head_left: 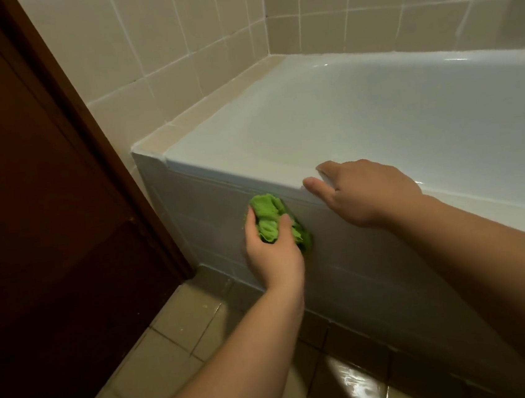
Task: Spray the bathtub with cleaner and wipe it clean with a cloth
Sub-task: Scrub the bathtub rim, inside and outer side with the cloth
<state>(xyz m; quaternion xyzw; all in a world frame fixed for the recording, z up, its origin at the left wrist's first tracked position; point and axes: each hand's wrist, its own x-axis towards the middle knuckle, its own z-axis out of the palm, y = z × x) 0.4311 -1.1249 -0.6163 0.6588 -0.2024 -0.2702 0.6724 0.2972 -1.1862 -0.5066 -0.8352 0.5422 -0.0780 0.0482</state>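
A white bathtub (pixel 375 115) fills the right half of the view, with a tiled front panel below its rim. My left hand (pixel 271 253) grips a bunched green cloth (pixel 271 220) and holds it against the tub's outer front panel, just under the rim near the left corner. My right hand (pixel 364 191) rests on the front rim of the tub, fingers laid over the edge and thumb on the outer side. No spray bottle is in view.
A dark brown wooden door (pixel 45 205) stands at the left, close to the tub's corner. Beige tiled walls (pixel 204 26) rise behind the tub. The floor (pixel 174 354) has beige tiles, wet and shiny near the tub's base.
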